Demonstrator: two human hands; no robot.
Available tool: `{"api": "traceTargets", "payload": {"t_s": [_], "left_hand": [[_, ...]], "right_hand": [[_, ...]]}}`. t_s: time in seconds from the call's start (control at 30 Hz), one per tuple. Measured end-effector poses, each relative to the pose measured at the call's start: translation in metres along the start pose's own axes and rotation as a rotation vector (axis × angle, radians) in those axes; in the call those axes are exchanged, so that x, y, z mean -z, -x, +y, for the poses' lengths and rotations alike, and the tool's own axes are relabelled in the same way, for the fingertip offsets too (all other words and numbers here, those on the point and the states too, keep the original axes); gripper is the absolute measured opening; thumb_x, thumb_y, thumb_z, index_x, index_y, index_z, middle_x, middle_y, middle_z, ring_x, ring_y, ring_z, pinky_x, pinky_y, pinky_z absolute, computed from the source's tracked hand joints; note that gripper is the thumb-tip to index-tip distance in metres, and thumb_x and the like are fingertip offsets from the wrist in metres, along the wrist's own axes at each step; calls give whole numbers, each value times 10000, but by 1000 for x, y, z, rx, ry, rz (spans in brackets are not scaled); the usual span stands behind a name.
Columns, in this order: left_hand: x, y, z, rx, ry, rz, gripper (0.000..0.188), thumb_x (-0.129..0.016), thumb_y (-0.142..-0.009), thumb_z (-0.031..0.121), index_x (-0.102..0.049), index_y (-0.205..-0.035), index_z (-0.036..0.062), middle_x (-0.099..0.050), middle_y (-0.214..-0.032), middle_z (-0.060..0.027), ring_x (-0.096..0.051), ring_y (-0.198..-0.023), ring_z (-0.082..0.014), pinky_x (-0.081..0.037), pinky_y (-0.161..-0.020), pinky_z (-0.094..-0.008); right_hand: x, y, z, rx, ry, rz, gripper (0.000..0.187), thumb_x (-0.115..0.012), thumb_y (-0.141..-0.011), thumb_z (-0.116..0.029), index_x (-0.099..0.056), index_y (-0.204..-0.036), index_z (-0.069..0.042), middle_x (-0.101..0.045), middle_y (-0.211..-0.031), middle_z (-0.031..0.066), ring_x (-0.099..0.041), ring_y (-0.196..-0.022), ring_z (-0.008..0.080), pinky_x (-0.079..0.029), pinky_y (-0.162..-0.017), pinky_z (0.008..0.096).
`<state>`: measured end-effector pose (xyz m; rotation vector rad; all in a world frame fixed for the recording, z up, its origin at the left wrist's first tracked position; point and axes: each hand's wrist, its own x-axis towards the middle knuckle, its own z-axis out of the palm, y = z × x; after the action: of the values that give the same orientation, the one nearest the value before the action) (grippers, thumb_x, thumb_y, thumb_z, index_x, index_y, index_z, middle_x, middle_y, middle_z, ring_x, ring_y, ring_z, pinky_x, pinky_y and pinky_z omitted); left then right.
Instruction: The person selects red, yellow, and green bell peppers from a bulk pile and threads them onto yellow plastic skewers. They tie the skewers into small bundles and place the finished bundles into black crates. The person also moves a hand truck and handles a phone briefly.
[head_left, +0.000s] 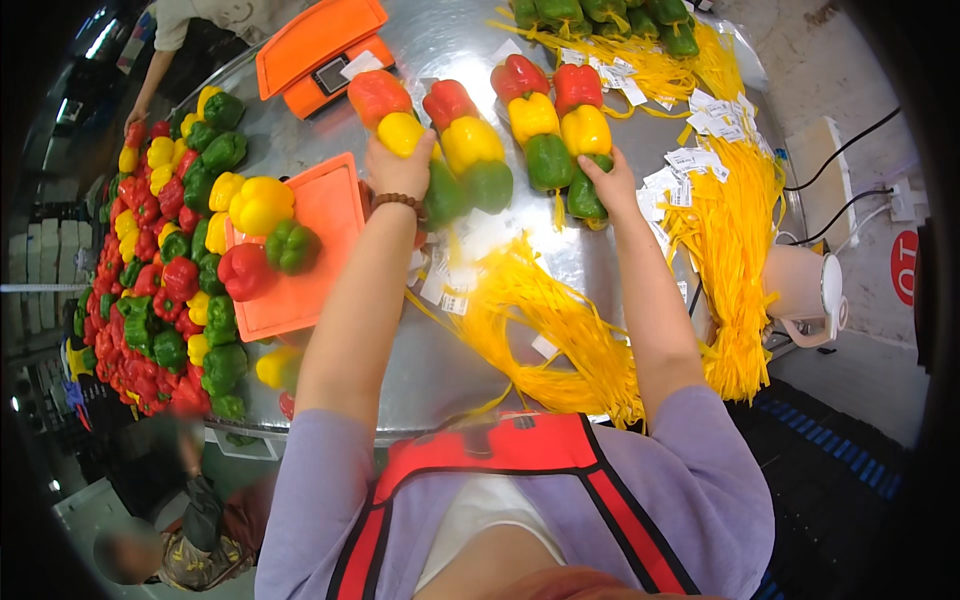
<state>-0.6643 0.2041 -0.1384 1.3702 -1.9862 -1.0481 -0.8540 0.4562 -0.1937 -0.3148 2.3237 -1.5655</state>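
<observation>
Red-yellow-green rows of glossy bell peppers (472, 143), four in all, lie at your hands: your left hand (403, 168) grips the leftmost row, your right hand (608, 186) the rightmost row's green pepper (584, 198). Grouping looks done there; the loose mixed-pepper heap (181, 278) leftward (sizeable) seems untouched.

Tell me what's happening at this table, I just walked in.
A person is handling bell peppers at a metal table. Four short red, yellow and green rows lie in front. The left hand is on the leftmost row; the right hand touches the green pepper ending the rightmost one. Loose peppers sit on an orange tray to the left, beside a big mixed pile. Bundles of yellow netting with white tags lie to the right.
</observation>
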Motion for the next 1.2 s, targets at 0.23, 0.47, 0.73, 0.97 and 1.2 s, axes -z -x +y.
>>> {"api": "traceTargets", "payload": {"t_s": [0.23, 0.47, 0.73, 0.97, 1.2], "left_hand": [[-17, 16, 5, -272, -244, -98, 946, -738, -732, 426, -244, -1463, 83, -256, -1493, -207, -310, -1335, -409, -307, -1082, -451], [2, 29, -17, -331, -29, -102, 944, -732, -738, 425, -245, -1448, 36, -235, -1496, -228, -286, -1343, -410, -249, -1108, -446], [19, 72, -28, -187, -331, -142, 926, -707, -758, 452, -246, -1457, 56, -249, -1499, -197, -207, -1374, -409, -202, -1117, -487], [3, 58, -25, -95, -404, -120, 845, -661, -809, 440, -267, -1450, 55, -341, -1469, -152, -201, -1387, -363, -151, -1113, -498], [14, 65, -28, -250, -259, -77, 857, -650, -815, 431, -241, -1460, 45, -318, -1479, -179, -207, -1381, -398, -152, -1131, -484]], "right_hand": [[-11, -8, 14, 121, 54, -172, 749, -753, -767, -281, -406, -1360, 16, -587, -1213, 202, -578, -1115, 287, -459, -917, 354], [-11, -3, -7, -98, -192, -186, 750, -749, -791, -189, -346, -1393, 3, -562, -1209, 181, -576, -1076, 247, -485, -869, 340], [-24, 5, 0, 244, -67, -51, 711, -762, -757, -184, -425, -1354, 4, -587, -1198, 193, -587, -1081, 270, -468, -900, 341], [-40, -52, -15, 316, 194, -146, 752, -753, -746, -308, -431, -1370, -41, -584, -1228, 214, -569, -1136, 312, -450, -935, 366], [-39, -107, -5, 231, 346, -299, 788, -657, -795, -506, -418, -1384, -41, -555, -1273, 213, -541, -1169, 340, -426, -968, 386]]}}
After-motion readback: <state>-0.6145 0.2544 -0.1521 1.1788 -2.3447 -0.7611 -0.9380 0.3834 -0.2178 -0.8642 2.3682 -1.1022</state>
